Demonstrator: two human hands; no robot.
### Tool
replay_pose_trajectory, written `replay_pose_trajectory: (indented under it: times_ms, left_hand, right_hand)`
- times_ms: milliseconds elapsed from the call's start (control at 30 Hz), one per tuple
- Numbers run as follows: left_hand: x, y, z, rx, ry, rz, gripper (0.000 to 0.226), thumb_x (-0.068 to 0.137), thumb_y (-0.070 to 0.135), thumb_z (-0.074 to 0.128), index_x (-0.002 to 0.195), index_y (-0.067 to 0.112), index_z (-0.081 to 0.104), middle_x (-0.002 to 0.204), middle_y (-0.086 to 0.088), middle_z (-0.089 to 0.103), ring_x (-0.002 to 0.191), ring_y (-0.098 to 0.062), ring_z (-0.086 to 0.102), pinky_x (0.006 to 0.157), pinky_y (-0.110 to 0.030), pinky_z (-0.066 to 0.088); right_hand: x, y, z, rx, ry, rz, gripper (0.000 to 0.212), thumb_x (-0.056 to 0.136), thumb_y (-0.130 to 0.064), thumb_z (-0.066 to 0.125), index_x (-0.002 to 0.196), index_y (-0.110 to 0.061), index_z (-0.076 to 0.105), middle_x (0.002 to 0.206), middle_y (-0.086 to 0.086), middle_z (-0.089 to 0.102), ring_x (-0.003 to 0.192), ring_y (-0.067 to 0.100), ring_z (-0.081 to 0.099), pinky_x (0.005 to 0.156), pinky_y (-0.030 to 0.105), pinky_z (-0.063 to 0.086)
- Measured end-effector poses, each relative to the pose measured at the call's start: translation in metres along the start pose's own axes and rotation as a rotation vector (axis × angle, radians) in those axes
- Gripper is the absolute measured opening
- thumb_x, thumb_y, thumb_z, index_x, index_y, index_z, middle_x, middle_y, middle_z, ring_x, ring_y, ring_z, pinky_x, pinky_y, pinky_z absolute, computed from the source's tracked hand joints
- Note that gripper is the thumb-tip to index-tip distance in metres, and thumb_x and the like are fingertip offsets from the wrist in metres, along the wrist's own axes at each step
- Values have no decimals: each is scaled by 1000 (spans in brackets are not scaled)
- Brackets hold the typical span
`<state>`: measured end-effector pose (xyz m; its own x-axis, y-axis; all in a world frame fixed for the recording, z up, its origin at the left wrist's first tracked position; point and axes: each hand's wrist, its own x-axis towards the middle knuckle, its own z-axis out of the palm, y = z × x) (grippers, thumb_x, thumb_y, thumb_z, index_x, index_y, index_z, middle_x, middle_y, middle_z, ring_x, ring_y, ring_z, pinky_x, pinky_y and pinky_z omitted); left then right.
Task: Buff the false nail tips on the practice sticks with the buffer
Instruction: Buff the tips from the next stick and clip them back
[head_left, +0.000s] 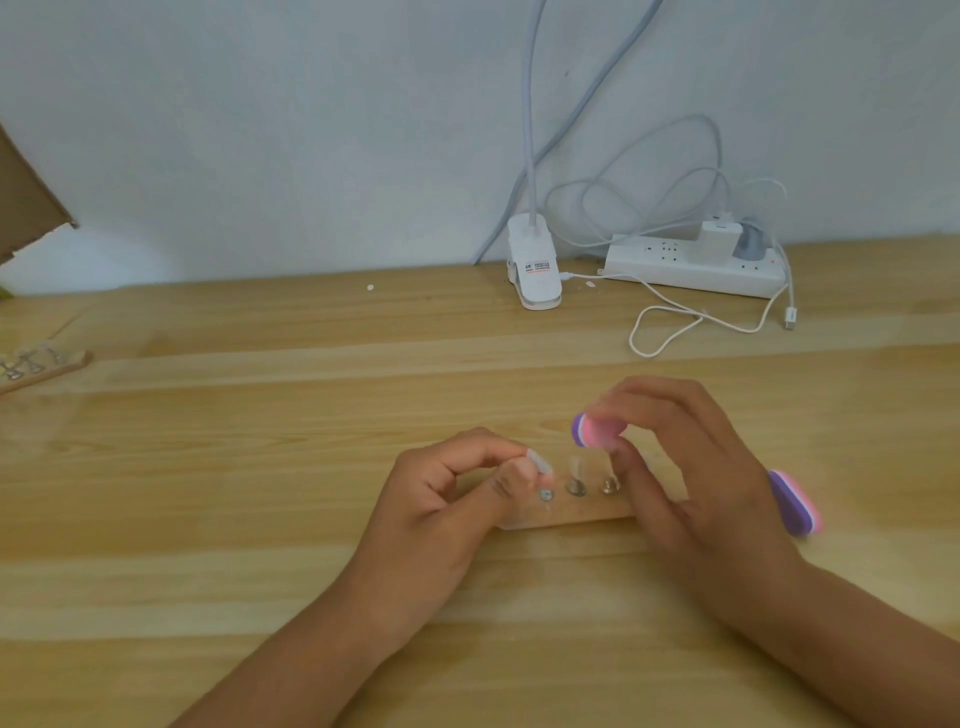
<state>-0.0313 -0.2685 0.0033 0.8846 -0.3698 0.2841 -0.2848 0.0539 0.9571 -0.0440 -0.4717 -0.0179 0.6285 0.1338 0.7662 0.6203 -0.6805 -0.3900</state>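
A small wooden holder (582, 514) lies on the table between my hands, with metal clips (575, 487) and clear false nail tips standing in it. My left hand (447, 499) pinches one clear nail tip (539, 461) at the holder's left end, between thumb and forefinger. My right hand (691, 467) grips a pink and purple buffer block (595, 430) just above and right of that tip, apart from it. Part of the holder is hidden behind my right hand.
A second pink and purple buffer (795, 501) lies right of my right hand. At the back stand a white clip lamp (535, 270), a power strip (696, 267) and loose white cables (675, 322). Another holder with clips (36, 366) lies far left, under a cardboard flap (26, 202).
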Motion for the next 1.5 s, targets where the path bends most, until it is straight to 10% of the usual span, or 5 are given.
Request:
replay_pose_trajectory:
  times_ms: [433,700,1067,1500]
  left_hand:
    - [8,-16,6,395,20,-7,13,82,13,76,83,25,73,86,8,65,85,-18,57,75,-33,46]
    - [9,-16,7,559,26,-10,18,79,12,78,87,27,72,81,13,63,83,-7,52,73,-17,36]
    - [2,-18,9,982,13,6,46,69,70,48,101,40,63,94,23,53,97,4,40,92,-10,18]
    - [-2,-15,17,849,118,77,20,71,54,62,83,40,69,116,24,53,123,4,36,115,-56,8]
  right_hand:
    - [3,1,3,56,30,69,23,91,1,61,113,-4,66,105,5,63,108,11,57,97,16,39]
    - [3,0,3,56,23,55,27,89,2,63,114,-5,66,107,3,62,110,5,55,99,13,37]
    - [3,1,1,63,19,69,26,88,2,64,113,-6,66,105,0,63,107,5,57,97,14,39]
    - [3,-3,2,141,-114,102,27,87,-1,63,112,-7,68,108,-5,61,98,10,61,85,29,53]
